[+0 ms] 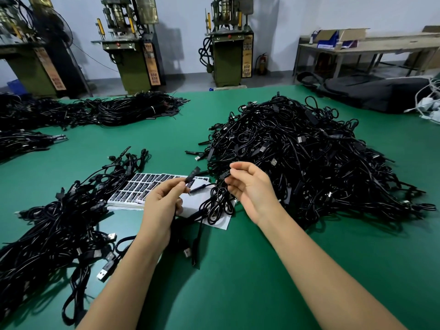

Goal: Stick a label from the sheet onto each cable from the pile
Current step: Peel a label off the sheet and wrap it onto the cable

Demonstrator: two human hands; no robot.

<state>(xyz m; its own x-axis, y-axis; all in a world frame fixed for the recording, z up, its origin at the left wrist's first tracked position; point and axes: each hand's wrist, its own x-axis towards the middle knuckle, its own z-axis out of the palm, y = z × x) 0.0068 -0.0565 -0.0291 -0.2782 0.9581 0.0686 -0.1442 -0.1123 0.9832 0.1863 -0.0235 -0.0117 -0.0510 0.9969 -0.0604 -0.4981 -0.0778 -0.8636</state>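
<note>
Factory floor: press machines (129, 41), cable heaps (304, 158).

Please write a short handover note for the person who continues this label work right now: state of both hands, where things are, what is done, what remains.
Left hand: holds one cable by its inline module, lifted above the label sheet.
Right hand: pinches a peeled label, not yet on the cable.
Big unlabeled pile lies on the right; a smaller heap, probably finished cables, on the left.
Done: label peeled. Left: stick it on, put the cable aside, continue through the pile.
</note>
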